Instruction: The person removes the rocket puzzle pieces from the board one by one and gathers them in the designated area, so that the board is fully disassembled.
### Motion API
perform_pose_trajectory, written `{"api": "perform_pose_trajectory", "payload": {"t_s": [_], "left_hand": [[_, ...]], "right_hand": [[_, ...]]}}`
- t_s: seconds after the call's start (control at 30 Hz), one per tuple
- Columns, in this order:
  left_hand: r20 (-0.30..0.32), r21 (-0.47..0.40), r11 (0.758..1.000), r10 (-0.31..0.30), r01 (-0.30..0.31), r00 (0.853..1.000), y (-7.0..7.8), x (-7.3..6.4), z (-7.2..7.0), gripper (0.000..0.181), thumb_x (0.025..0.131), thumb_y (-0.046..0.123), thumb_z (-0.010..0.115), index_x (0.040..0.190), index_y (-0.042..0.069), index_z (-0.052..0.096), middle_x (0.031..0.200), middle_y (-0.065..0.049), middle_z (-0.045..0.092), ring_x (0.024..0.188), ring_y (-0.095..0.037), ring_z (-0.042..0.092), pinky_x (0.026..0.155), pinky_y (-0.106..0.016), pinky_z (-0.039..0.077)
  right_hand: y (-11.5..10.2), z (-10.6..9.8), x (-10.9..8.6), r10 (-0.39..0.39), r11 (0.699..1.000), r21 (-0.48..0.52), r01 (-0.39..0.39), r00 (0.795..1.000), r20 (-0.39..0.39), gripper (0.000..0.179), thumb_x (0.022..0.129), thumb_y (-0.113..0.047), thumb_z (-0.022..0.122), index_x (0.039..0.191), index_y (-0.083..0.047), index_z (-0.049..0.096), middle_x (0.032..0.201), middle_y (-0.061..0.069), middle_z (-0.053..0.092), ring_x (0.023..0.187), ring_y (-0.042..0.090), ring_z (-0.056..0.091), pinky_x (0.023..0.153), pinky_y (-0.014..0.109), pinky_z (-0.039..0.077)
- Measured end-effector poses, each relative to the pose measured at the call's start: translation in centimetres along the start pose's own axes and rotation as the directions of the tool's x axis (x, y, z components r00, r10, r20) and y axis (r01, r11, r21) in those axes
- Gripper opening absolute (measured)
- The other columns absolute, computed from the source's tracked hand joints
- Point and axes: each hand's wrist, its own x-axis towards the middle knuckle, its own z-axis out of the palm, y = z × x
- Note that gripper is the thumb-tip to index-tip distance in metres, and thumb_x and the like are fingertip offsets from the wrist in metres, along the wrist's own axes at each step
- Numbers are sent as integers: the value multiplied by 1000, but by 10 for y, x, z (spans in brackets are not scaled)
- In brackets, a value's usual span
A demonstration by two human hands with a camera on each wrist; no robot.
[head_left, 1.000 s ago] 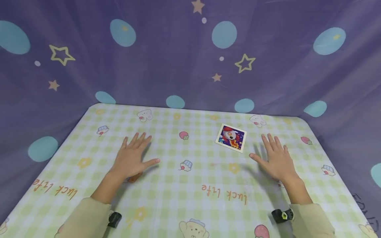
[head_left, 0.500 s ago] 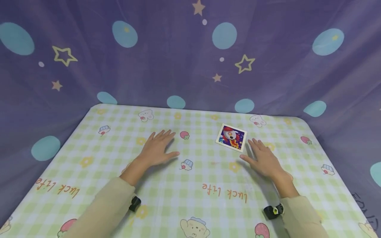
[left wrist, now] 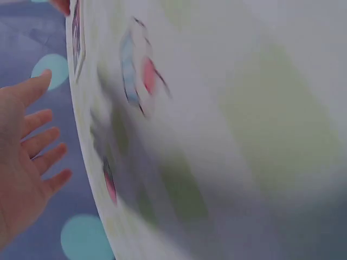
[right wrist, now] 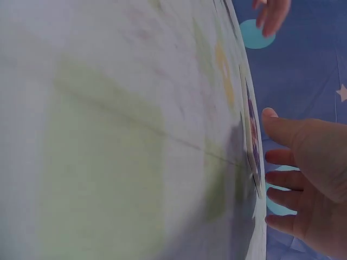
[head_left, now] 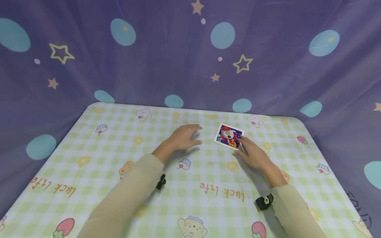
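Note:
A square picture card (head_left: 227,135) with a white border and a colourful cartoon print lies flat toward the back right of the table. My right hand (head_left: 253,153) hovers at its right edge, fingers extended over that corner; in the right wrist view the hand (right wrist: 314,181) has its fingers apart and nothing between them. To the left of the card my left hand (head_left: 184,138) hangs over the cloth, fingers loosely extended toward the card and apart from it. Spread fingers and an empty palm of the left hand (left wrist: 24,146) show in the left wrist view.
A green-and-white checked cloth (head_left: 166,205) with printed cupcakes, strawberries and lettering covers the table. A purple curtain (head_left: 166,59) with stars and blue ovals rises behind and beside it. Each wrist wears a small black device, such as the right one (head_left: 264,201).
My left hand has moved right and slightly forward, from the left side to near the card. The right hand has moved left to the card's edge. The card has stayed in place.

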Motion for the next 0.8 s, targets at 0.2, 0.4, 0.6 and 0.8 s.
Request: {"api": "perform_pose_trajectory", "payload": {"t_s": [0.2, 0.4, 0.6, 0.8], "left_hand": [[132, -31, 1000, -3, 7, 991, 33, 35, 10, 60, 94, 38, 58, 146, 15, 40, 157, -5, 34, 146, -22, 32, 120, -38, 24], [148, -27, 998, 52, -48, 988, 58, 61, 29, 62, 94, 35, 58, 148, 14, 36, 157, -5, 34, 146, -22, 31, 120, -36, 24], [158, 32, 998, 56, -62, 986, 66, 74, 43, 59, 96, 33, 56, 148, 14, 36, 158, -5, 31, 147, -20, 29, 120, -34, 25], [191, 53, 997, 49, -60, 980, 64, 77, 46, 57, 98, 34, 53, 149, 18, 34, 159, -3, 30, 146, -20, 30, 120, -35, 26]], "right_hand": [[0, -4, 15, 3, 1000, 10, -3, 1000, 23, 59, 95, -29, 57, 142, 4, 40, 149, 27, 38, 138, 47, 35, 112, 56, 31], [2, -2, 24, -16, 998, 59, 16, 1000, -2, 58, 93, -24, 62, 139, 5, 43, 145, 29, 42, 134, 47, 41, 112, 55, 32], [3, 4, 27, -28, 995, 96, 28, 1000, 6, 58, 93, -24, 62, 139, 6, 43, 147, 29, 39, 135, 46, 40, 113, 55, 31], [6, 4, 28, -59, 995, 80, 59, 998, -13, 56, 92, -21, 63, 138, 5, 45, 146, 30, 40, 133, 47, 41, 112, 55, 32]]}}
